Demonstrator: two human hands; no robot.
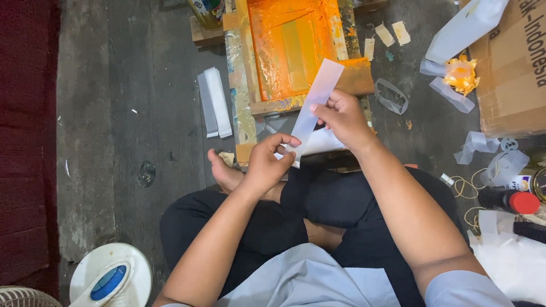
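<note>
I sit cross-legged on a grey floor and hold a long pale plastic strip (318, 94) with both hands. My left hand (267, 162) pinches its lower end. My right hand (341, 116) grips it near the middle, and the upper end sticks up over a wooden screen-printing frame (273, 105) smeared with orange ink. More white sheets (324, 142) lie under my hands, by my knees.
Two white strips (215, 102) lie left of the frame. A cardboard box (512, 68), crumpled orange-stained paper (460, 75), loose plastic strips, rubber bands (469, 187) and a red-capped bottle (509, 200) are at the right. A white fan base (111, 278) stands at the bottom left.
</note>
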